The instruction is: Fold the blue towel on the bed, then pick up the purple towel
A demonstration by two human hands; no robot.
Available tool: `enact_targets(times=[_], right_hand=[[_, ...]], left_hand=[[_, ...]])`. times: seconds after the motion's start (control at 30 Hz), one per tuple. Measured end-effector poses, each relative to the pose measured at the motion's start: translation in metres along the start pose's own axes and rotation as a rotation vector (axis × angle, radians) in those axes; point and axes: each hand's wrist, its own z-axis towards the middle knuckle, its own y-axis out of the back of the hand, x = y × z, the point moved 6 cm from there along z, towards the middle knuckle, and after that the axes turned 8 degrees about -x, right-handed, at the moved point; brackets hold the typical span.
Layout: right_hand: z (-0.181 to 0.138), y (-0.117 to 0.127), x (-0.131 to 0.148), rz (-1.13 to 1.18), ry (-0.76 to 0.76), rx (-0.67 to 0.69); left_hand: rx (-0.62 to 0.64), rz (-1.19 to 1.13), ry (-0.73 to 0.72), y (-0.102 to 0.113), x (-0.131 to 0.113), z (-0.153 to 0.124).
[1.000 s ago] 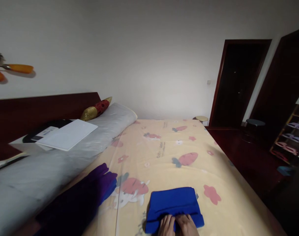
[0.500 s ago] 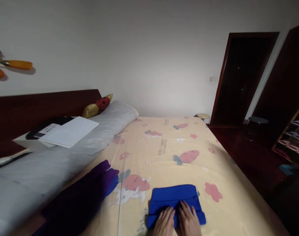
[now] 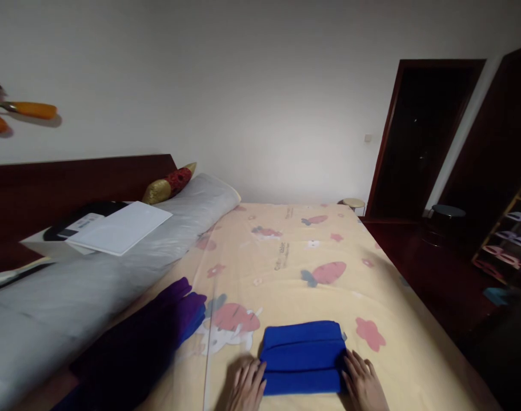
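The left hand point(image 3: 245, 385) and the right hand point(image 3: 363, 385) sit at the near edge of the bed point(image 3: 295, 257). Between them lies a folded blue cloth point(image 3: 303, 357). It is a neat, flat block with a crease running across it. Each hand rests flat against one short side of the cloth, the left hand on the left side and the right hand on the right side. The fingers point(image 3: 254, 371) are spread open and point away from the person. They touch the cloth edges but do not hold anything. Both palms face down on the bed sheet.

It looks like the folding is done and the hands are squaring up the sides. The next move would call for a soft, even push from both sides, so the folds stay in place.

To the left of the blue cloth lies a dark purple cloth point(image 3: 157, 325), loose and not folded. The sheet is yellow with pink carrots and a white cartoon cat.

Farther left, a long grey bolster point(image 3: 127, 268) runs along the bed. A white flat box point(image 3: 119, 228) sits on it. A small red and gold pillow point(image 3: 170, 182) leans by the dark headboard point(image 3: 72, 182). Far right, a dark doorway point(image 3: 419, 137) stands open.
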Motion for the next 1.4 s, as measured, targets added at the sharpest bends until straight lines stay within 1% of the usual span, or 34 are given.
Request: enact_targets(times=[0.07, 0.1, 0.17, 0.23, 0.27, 0.33, 0.4, 0.43, 0.5, 0.6, 0.63, 0.7, 0.73, 0.8, 0.87, 0.93, 0.97, 1.03, 1.1, 1.17, 1.23, 1.3, 1.33, 1.4], right_hand=[[0.003, -0.001, 0.016, 0.003, 0.069, -0.069], [0.003, -0.003, 0.026, 0.011, 0.124, -0.104], [0.001, -0.007, 0.045, 0.009, 0.237, -0.194], [-0.001, -0.010, 0.058, -0.008, 0.282, -0.265], [0.001, -0.014, 0.061, -0.003, 0.251, -0.248], [0.010, -0.021, 0.060, 0.040, 0.105, -0.109], [0.020, -0.027, 0.056, 0.085, -0.054, 0.060], [0.025, -0.027, 0.054, 0.093, -0.114, 0.119], [0.034, -0.025, 0.050, 0.090, -0.188, 0.178], [0.039, -0.023, 0.050, 0.092, -0.273, 0.248], [0.040, -0.024, 0.053, 0.095, -0.289, 0.256], [0.042, -0.025, 0.067, 0.121, -0.305, 0.266], [0.043, -0.027, 0.077, 0.145, -0.301, 0.271], [0.047, -0.031, 0.098, 0.206, -0.273, 0.287], [0.049, -0.034, 0.110, 0.258, -0.240, 0.309], [0.047, -0.033, 0.110, 0.302, -0.150, 0.338], [0.045, -0.031, 0.105, 0.313, -0.094, 0.342], [0.035, -0.023, 0.081, 0.293, -0.013, 0.315], [0.023, -0.014, 0.048, 0.225, -0.017, 0.258], [0.011, -0.008, 0.021, 0.173, -0.039, 0.236], [0.006, -0.006, 0.010, 0.153, -0.058, 0.250], [0.011, -0.007, 0.016, 0.143, -0.109, 0.253], [0.017, -0.007, 0.025, 0.145, -0.138, 0.248], [0.033, -0.011, 0.054, 0.195, -0.149, 0.251]], left_hand=[[-0.007, -0.066, -0.071, -0.006, -0.018, -0.003], [0.014, -0.113, -0.111, -0.011, -0.028, -0.004], [0.104, -0.195, -0.168, -0.023, -0.047, -0.008], [0.224, -0.237, -0.165, -0.038, -0.060, -0.011], [0.275, -0.240, -0.147, -0.044, -0.063, -0.010], [0.333, -0.222, -0.099, -0.054, -0.067, -0.006], [0.340, -0.198, -0.055, -0.060, -0.067, 0.001], [0.343, -0.190, -0.032, -0.062, -0.066, 0.004], [0.389, -0.204, 0.030, -0.068, -0.064, 0.007], [0.555, -0.289, 0.170, -0.077, -0.065, 0.004], [0.602, -0.314, 0.214, -0.079, -0.067, 0.003], [0.643, -0.341, 0.274, -0.079, -0.074, 0.005], [0.640, -0.355, 0.269, -0.078, -0.081, 0.008], [0.604, -0.394, 0.206, -0.073, -0.096, 0.018], [0.511, -0.412, 0.094, -0.064, -0.108, 0.029], [0.381, -0.389, -0.020, -0.050, -0.108, 0.038], [0.323, -0.370, -0.069, -0.043, -0.102, 0.039], [0.247, -0.324, -0.124, -0.028, -0.079, 0.036], [0.219, -0.263, -0.107, -0.016, -0.046, 0.028], [0.207, -0.211, -0.085, -0.008, -0.017, 0.019], [0.182, -0.177, -0.077, -0.003, -0.005, 0.015], [0.139, -0.146, -0.036, -0.002, -0.009, 0.019], [0.118, -0.143, -0.020, -0.003, -0.017, 0.024], [0.098, -0.183, -0.024, -0.008, -0.045, 0.035]])
